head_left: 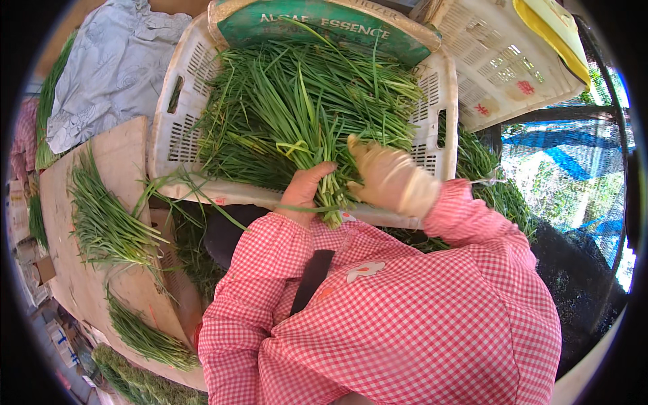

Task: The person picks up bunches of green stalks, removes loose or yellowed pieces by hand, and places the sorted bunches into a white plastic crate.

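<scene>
My bare left hand (307,188) is closed around the lower stems of a bunch of green chives (300,125). The pale stem ends stick out below the fist, and the long leaves fan up and away from me. A yellowed leaf (293,147) curls across the bunch. Just right of the stems is my right hand (395,177) in a cream glove, blurred by motion. Its thumb and a fingertip stand apart beside the leaves, with no held thing visible between them. Both hands are over the near rim of a white plastic crate (236,192) heaped with loose chives (378,91).
On the left, a wooden board (57,192) carries two chive bundles, one farther off (111,216) and one nearer (145,334). A grey cloth (111,67) lies behind them. Another white crate (489,57) leans at the back right. More greens (496,192) lie beside my right arm.
</scene>
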A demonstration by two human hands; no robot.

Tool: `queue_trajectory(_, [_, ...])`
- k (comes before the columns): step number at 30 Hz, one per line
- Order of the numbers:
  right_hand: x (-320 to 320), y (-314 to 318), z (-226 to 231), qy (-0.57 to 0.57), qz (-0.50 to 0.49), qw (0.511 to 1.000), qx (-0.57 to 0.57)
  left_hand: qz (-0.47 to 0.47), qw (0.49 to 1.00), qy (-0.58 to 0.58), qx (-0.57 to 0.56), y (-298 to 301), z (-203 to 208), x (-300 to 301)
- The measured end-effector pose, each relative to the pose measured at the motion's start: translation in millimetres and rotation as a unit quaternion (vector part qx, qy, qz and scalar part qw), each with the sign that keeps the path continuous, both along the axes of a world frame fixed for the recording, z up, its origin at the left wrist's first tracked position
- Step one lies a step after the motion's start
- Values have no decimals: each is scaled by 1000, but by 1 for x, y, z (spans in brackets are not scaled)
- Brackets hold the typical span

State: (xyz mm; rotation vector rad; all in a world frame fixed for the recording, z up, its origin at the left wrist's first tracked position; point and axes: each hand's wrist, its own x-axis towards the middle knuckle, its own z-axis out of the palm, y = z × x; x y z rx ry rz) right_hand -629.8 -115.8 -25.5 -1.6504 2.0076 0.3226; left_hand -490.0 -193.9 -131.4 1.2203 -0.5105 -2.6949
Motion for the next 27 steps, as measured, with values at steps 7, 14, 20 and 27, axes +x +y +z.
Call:
queue_trajectory(7, [-3, -9, -103, 15, -81, 985, 149, -18, 999, -34, -18, 1, -1, -2])
queue_trajectory(14, [-20, -11, -128, -38, -112, 985, 123, -30, 996, -85, -12, 2, 8, -2])
queue_trajectory(20, [-58, 6, -179, -5, -146, 984, 102, -24, 999, -4, 38, 2, 15, 23])
queue_trajectory(27, [-63, 5, -181, 4, -132, 982, 136, -16, 997, 64, 35, 2, 91, 57])
